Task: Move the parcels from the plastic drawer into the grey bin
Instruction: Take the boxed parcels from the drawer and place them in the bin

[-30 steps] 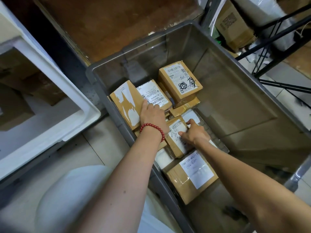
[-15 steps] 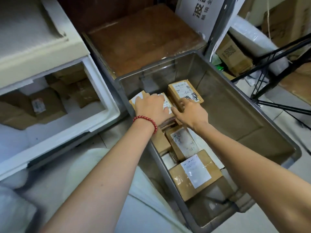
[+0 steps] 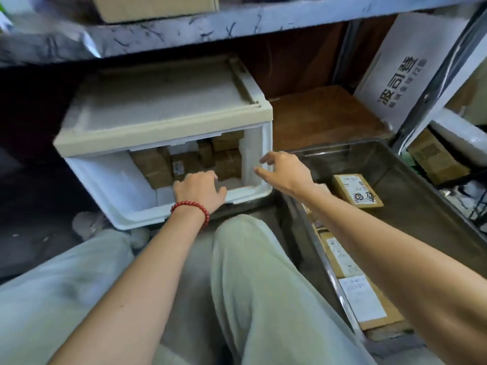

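reaching | left hand (image 3: 199,191), right hand (image 3: 286,171) at plastic drawer (image 3: 118,185), both empty | grey bin (image 3: 411,180) parcel (image 3: 355,189) label scribbled

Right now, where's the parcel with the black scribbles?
Head view, right side: the scribbled parcel lies inside the grey bin, just right of the right hand.

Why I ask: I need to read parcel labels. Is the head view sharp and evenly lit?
Head view: motion-blurred overall, left hand and right hand soft-edged; parcels in the plastic drawer are shaded, labels unreadable; the shelf edge bows from wide-angle distortion; far left is nearly black.
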A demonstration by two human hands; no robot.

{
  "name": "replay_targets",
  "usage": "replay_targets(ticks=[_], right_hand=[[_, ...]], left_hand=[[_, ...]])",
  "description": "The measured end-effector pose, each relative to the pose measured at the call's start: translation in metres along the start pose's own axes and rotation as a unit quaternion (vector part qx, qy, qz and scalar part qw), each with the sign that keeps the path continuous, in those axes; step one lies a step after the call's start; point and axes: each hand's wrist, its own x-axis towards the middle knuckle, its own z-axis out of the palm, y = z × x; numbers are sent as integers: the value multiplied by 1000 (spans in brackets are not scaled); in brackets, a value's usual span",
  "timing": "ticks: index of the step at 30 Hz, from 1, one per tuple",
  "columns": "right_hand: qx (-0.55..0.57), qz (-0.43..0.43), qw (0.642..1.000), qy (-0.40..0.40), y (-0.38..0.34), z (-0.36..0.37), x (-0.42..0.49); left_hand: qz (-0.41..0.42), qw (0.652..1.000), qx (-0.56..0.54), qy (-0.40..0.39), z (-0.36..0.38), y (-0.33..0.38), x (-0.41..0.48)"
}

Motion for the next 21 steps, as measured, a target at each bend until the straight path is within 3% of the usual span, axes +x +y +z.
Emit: replay_targets(ticks=[10,21], right_hand=[[33,-53,995,-78,-107,77,1],[-26,-42,990,-135,-90,136,29]], left_hand=[[-126,991,-48,16,-6,-139,-45],[-107,994,-25,20,44,-133,-6]])
